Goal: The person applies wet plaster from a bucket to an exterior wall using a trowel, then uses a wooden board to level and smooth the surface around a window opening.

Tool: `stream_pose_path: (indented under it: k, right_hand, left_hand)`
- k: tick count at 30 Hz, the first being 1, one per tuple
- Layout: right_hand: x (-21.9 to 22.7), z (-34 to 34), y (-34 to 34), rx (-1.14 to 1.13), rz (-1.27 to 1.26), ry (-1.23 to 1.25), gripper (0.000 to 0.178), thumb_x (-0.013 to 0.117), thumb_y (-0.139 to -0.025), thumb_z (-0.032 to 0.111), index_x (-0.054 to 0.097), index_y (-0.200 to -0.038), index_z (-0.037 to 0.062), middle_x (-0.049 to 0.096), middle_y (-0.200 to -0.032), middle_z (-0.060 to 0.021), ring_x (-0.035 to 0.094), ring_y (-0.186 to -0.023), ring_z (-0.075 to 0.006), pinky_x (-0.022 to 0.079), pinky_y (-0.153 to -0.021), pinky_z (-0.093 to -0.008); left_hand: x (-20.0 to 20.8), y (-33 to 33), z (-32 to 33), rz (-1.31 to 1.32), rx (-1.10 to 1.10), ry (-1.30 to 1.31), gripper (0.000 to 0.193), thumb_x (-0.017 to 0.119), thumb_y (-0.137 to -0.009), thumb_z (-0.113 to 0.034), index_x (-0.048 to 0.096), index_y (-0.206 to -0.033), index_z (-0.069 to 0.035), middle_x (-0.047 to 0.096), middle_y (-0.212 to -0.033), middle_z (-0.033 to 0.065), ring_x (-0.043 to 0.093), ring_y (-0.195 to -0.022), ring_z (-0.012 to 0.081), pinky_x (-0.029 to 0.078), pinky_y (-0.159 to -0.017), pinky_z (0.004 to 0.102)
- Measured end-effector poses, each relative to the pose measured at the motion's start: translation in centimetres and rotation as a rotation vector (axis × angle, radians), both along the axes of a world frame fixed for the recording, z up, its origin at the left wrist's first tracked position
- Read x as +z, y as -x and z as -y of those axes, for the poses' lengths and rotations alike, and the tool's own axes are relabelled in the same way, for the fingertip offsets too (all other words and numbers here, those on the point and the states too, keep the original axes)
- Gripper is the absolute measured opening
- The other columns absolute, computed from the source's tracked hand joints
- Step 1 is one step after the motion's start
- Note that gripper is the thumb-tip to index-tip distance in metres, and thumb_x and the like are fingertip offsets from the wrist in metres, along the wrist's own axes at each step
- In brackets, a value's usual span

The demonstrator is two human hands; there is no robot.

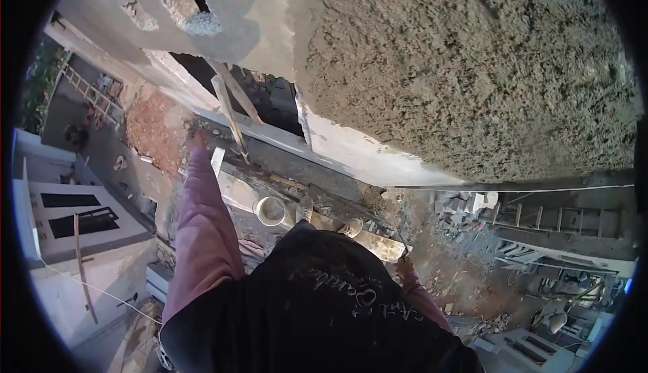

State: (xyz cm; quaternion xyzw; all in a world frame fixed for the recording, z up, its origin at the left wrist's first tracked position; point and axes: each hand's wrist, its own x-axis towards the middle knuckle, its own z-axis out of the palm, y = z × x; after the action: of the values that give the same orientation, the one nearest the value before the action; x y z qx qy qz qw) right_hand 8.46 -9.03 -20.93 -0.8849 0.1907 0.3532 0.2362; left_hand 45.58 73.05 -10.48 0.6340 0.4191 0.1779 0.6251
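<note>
Black top on the worker, lower centre of the frame, sits closest, with mauve sleeves coming out either side. Left arm stretched to the left of centre; left hand small and blurred against reddish rubble, can't tell finger state from where I'm standing. Pale flat piece shows just beside it. Right hand, right of centre and low, looks closed around a slim dark object; its kind is too small to tell. That object is near the right end of a pale plank. Round whitish bucket at centre, smaller container right of it. Rough grey mortar covers the wall, upper right; window opening with leaning timbers, upper left of centre.
</note>
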Motion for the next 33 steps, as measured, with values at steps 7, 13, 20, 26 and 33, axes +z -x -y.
stream_pose_path:
  k: [7,13,20,26,33]
  right_hand:
    - [7.8,-10.0,-18.5,-0.079,-0.206,-0.157,0.031,0.046,-0.095,0.031,0.047,-0.113,0.0048,0.065,-0.088,-0.0116,0.062,-0.062,-0.0187,0.052,-0.046,-0.0340]
    - [9.9,-20.6,-28.1,0.043,0.018,-0.349,0.036,0.061,-0.088,0.017,0.045,-0.119,0.0074,0.064,-0.089,-0.0128,0.064,-0.065,-0.0173,0.053,-0.047,-0.0321]
    - [9.4,-29.9,-29.9,0.337,-0.209,-0.353,0.026,0.062,-0.087,0.016,0.055,-0.107,0.0029,0.064,-0.085,-0.0099,0.060,-0.060,-0.0169,0.050,-0.048,-0.0316]
    - [-5.0,-36.1,-26.8,0.545,-0.467,-0.384,0.028,0.057,-0.088,0.025,0.062,-0.101,0.0009,0.062,-0.077,-0.0102,0.060,-0.059,-0.0177,0.051,-0.054,-0.0354]
    - [-21.2,-46.8,-20.7,0.487,-0.658,-0.466,0.027,0.056,-0.089,0.026,0.061,-0.101,0.0021,0.063,-0.074,-0.0093,0.062,-0.057,-0.0188,0.051,-0.050,-0.0348]
  left_hand:
    - [-0.4,29.5,-12.6,0.061,0.705,-0.002,0.032,0.051,-0.088,-0.009,0.057,-0.120,-0.003,0.068,-0.090,0.0146,0.067,-0.069,0.0239,0.054,-0.054,0.0340]
    - [-19.0,44.5,8.7,-1.124,0.206,-0.010,0.036,0.055,-0.084,-0.029,0.070,-0.104,-0.004,0.072,-0.094,0.0174,0.069,-0.089,0.0337,0.055,-0.075,0.0425]
    - [-15.7,41.4,22.2,-1.141,-0.197,-0.135,0.031,0.060,-0.082,-0.026,0.070,-0.105,-0.008,0.070,-0.101,0.0198,0.067,-0.100,0.0342,0.052,-0.087,0.0431]
    - [-23.2,37.6,17.9,-0.732,-0.070,0.006,0.022,0.062,-0.083,-0.026,0.070,-0.097,-0.010,0.071,-0.089,0.0139,0.068,-0.090,0.0317,0.053,-0.079,0.0402]
    - [-41.1,32.1,16.7,-0.933,-0.154,-0.089,0.028,0.058,-0.089,-0.028,0.068,-0.107,-0.010,0.071,-0.082,0.0105,0.070,-0.080,0.0258,0.052,-0.074,0.0395]
